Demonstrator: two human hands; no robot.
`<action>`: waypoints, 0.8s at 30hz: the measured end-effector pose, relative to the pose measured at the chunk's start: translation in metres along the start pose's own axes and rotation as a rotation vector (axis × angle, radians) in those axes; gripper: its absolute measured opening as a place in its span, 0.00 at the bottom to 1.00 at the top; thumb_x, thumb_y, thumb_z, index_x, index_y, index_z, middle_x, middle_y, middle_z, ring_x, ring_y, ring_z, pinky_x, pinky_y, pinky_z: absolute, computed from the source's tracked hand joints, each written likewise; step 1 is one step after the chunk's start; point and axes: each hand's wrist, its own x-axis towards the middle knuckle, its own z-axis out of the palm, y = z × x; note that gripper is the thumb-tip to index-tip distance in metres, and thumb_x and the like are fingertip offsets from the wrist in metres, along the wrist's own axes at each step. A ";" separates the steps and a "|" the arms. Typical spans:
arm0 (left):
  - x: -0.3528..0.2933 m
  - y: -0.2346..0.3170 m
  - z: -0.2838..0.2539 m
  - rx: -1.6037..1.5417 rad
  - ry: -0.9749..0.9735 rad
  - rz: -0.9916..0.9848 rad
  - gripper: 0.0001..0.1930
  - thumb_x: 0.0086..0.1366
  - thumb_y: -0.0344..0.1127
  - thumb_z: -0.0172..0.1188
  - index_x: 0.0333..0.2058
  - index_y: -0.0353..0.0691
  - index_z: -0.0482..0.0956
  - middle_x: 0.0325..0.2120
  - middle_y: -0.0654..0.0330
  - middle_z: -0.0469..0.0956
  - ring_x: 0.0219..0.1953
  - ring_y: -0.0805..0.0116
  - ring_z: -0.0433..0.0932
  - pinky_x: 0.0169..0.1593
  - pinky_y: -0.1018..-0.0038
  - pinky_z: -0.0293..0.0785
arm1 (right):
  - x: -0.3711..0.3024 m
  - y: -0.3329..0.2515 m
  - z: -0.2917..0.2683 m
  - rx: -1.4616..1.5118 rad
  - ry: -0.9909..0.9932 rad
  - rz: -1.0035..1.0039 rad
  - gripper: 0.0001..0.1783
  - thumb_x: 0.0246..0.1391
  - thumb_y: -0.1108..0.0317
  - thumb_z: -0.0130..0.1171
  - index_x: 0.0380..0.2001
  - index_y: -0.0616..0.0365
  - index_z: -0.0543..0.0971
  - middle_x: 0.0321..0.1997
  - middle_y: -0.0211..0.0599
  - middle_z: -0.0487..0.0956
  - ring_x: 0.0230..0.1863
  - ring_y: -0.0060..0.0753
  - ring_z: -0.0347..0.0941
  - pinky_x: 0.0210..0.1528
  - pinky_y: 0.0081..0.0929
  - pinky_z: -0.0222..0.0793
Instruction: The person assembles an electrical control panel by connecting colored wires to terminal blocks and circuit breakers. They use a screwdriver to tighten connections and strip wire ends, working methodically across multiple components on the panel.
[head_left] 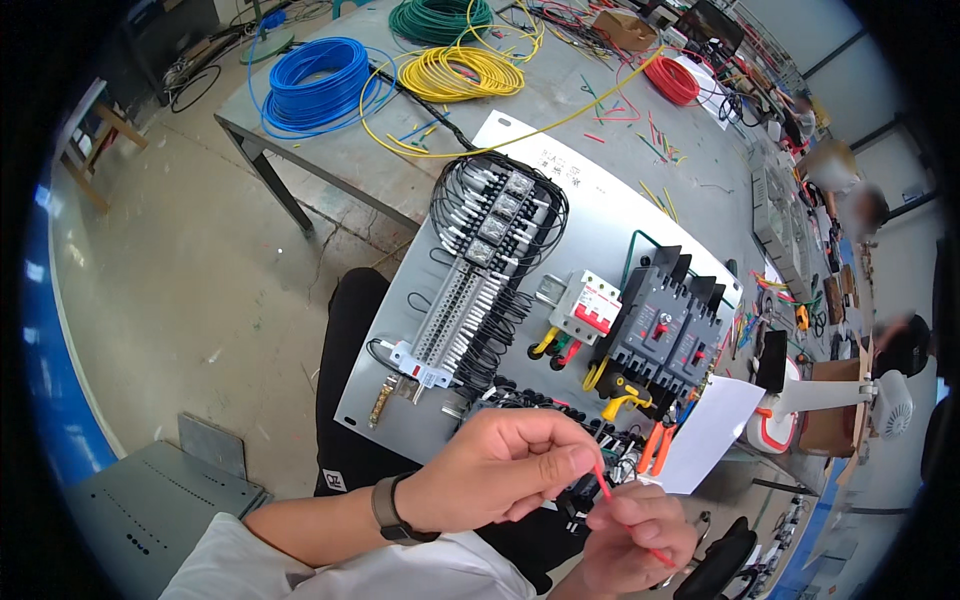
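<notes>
My left hand (510, 468), with a dark watch on its wrist, pinches a short red wire (602, 482) between thumb and fingers. Lower right, my right hand (635, 540) grips the same wire, whose end shows past its fingers. Both hands are in front of the near edge of a white mounting plate (385, 375). On the plate sit a terminal block row (445, 315) with black wires, several clear relays (492, 228), a small breaker (588, 308) with red levers, and black moulded-case breakers (665, 325). Orange-handled pliers (655, 450) and a yellow-handled tool (626, 400) lie close to my hands.
Coils of blue (315, 85), yellow (460, 75), green (440, 18) and red wire (670, 80) lie on the grey table (590, 90) with scattered wire offcuts. A white fan (790, 395) stands to the right. Grey metal panels (150, 510) are at lower left. Other people appear at far right.
</notes>
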 end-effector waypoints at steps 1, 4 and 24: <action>0.001 0.002 0.000 0.083 -0.005 0.051 0.11 0.79 0.36 0.58 0.47 0.35 0.84 0.26 0.68 0.77 0.19 0.85 0.68 0.22 0.83 0.61 | -0.001 -0.002 -0.002 0.028 0.007 0.035 0.18 0.73 0.55 0.58 0.37 0.62 0.75 0.37 0.55 0.85 0.25 0.42 0.82 0.27 0.32 0.79; 0.004 0.002 0.003 0.213 -0.034 0.211 0.08 0.75 0.32 0.64 0.45 0.34 0.87 0.31 0.65 0.83 0.25 0.86 0.72 0.27 0.84 0.65 | 0.008 -0.014 -0.004 0.240 0.116 0.266 0.21 0.74 0.55 0.56 0.36 0.64 0.75 0.33 0.54 0.84 0.21 0.36 0.78 0.25 0.29 0.75; 0.014 0.024 0.022 0.712 -0.071 0.016 0.07 0.72 0.31 0.66 0.40 0.34 0.89 0.30 0.64 0.85 0.31 0.83 0.77 0.34 0.81 0.72 | 0.015 -0.003 -0.046 0.881 -0.143 0.760 0.24 0.75 0.53 0.53 0.36 0.67 0.78 0.38 0.47 0.80 0.29 0.31 0.74 0.35 0.27 0.71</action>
